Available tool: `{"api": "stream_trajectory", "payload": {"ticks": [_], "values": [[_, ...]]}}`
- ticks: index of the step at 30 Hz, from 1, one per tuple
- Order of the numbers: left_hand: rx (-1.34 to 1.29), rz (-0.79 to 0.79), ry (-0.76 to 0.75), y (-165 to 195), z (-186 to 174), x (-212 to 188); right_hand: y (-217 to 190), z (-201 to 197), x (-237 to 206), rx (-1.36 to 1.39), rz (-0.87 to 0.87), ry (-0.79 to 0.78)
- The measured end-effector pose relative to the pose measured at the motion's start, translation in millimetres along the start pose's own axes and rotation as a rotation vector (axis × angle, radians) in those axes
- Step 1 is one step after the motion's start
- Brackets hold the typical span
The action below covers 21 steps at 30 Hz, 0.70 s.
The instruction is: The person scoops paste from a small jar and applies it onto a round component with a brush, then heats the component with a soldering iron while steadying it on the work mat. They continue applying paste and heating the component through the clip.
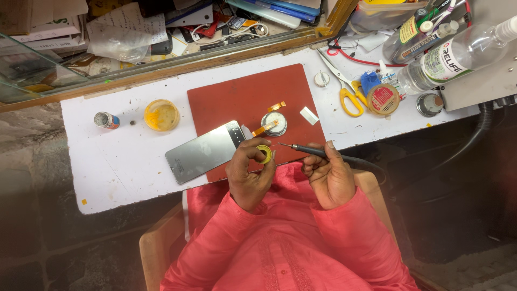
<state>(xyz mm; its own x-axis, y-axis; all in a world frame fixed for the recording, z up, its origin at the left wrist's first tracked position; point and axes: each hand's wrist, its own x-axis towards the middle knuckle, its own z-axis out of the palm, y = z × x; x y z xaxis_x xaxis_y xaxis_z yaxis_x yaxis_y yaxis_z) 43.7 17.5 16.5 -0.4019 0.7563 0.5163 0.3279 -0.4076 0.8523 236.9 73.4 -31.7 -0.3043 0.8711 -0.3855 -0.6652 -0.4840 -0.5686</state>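
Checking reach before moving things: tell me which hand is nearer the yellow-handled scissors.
Right. The right hand, gripping a thin black tool, sits below the scissors, slightly left in the picture. The left hand, holding a small yellow roll, is farther left.

A white worktop (118,167) runs beneath a wood-framed glass counter (32,75), with rough grey stone floor (32,178) below.

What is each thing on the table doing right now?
Left hand: pinching a small yellow tape roll.
Right hand: gripping a thin black pen-shaped tool, tip pointing at the roll.
Grey flat phone: lying flat, partly on the red mat.
Yellow-handled scissors: closed, lying flat.
Clear plastic bottle: lying on its side.
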Motion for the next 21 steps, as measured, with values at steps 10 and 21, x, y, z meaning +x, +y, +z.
{"api": "stream_trajectory", "payload": {"ticks": [10,21], "values": [[0.01,-0.029,0.001,-1.4,1.1,-1.2,0.0,-0.9,0.4,0.002,0.004,0.007],[0.021,-0.013,-0.002,-2.5,1.0,-0.7,0.8,-1.4,0.7,0.003,0.001,-0.002]]}}
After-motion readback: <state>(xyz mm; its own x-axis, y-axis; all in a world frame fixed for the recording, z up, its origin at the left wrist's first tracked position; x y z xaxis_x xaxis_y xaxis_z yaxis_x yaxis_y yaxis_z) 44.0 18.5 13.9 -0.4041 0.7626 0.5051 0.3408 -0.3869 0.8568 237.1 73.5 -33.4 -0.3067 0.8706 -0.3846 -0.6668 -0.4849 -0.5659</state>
